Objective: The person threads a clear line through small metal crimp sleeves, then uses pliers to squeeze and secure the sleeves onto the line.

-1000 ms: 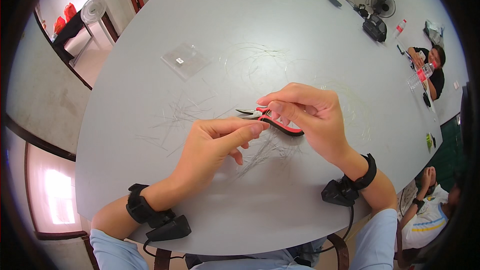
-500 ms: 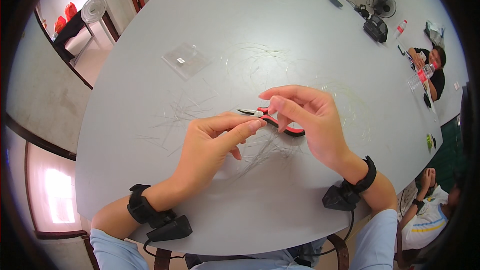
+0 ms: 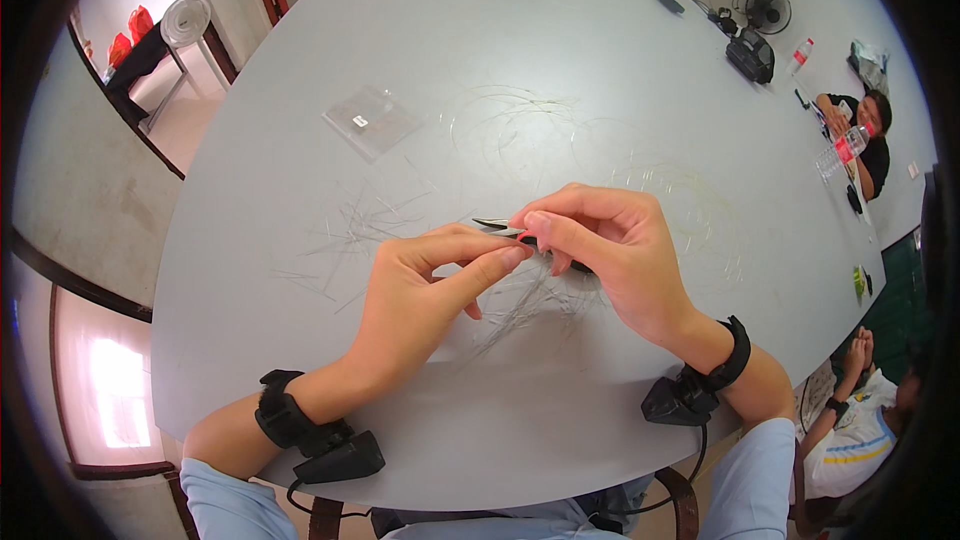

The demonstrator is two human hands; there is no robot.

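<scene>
My left hand (image 3: 415, 285) is closed in a pinch, thumb against forefinger; whatever lies between them is too small to make out. Just right of its fingertips, my right hand (image 3: 620, 250) is also pinched, and anything in it cannot be made out either. Behind the fingers lies a pair of pliers (image 3: 492, 225) with dark pointed jaws and red-and-black handles; my right hand hides most of the handles. Thin, clear wire-like pieces (image 3: 515, 315) are strewn on the table under my hands, with more short pieces (image 3: 365, 220) to the left.
Beyond my hands, thin looped strands (image 3: 515, 100) and a clear plastic bag (image 3: 372, 122) lie on the grey table (image 3: 300, 60). A black case (image 3: 750, 55), a fan (image 3: 765, 5) and bottles (image 3: 850, 145) are at the right. Other people sit around the table's far and right sides.
My right hand has come down and left to the left fingertips, its thumb and forefinger closing, and now covers more of the pliers' handles. My left hand has hardly moved.
</scene>
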